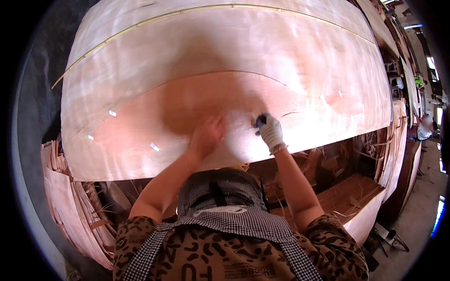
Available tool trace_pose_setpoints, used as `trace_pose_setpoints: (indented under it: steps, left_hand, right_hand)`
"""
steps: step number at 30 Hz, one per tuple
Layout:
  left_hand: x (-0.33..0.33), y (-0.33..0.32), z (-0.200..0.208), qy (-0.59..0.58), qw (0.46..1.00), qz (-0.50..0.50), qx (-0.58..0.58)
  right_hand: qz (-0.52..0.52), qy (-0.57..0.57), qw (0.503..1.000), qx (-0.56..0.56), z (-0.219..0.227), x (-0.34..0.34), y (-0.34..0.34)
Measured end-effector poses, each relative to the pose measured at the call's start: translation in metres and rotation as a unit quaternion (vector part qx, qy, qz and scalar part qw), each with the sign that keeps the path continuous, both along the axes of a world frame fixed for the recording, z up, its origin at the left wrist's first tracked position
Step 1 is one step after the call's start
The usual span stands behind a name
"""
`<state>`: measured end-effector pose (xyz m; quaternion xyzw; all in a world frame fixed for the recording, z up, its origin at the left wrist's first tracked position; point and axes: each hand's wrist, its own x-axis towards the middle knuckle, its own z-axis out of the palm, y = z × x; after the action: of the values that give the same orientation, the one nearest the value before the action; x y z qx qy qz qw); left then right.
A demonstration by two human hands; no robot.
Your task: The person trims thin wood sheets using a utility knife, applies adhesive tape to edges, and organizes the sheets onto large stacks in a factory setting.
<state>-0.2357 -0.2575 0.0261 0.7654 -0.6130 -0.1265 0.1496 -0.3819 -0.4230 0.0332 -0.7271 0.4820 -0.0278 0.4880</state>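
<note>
A large sheet of pale pinkish wood veneer lies in front of me, with a darker, reddish patch spreading across its middle. My bare left hand is low over this patch, its fingers blurred and partly lost in glare. To its right, my right hand wears a whitish knit glove with dark blue fingertips. Its fingers are curled together at the veneer beside a small dark-edged mark; whatever they pinch is too small to make out. Small white tape pieces are stuck on the sheet at left, and another piece at right.
A long thin bamboo strip runs across the sheet's far part. Below the near edge are torn veneer scraps and a brown wooden board. Stacked veneer stands at left. Another person is far right.
</note>
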Motion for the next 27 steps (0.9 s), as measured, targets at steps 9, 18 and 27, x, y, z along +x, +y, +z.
trace_pose_setpoints:
  steps: [9,18,27]
  left_hand:
    - [0.074,-0.125,-0.002,-0.198,0.966,0.155,-0.063]
    - [0.083,-0.072,0.011,0.045,0.976,0.169,-0.133]
    - [-0.015,0.320,-0.011,-0.077,0.781,0.607,0.122]
  right_hand:
    - [0.065,0.024,0.988,-0.140,-0.003,0.145,-0.086]
    - [0.106,0.094,0.989,-0.046,0.020,0.007,-0.065]
    - [0.274,0.112,0.953,0.056,-0.025,-0.083,0.062]
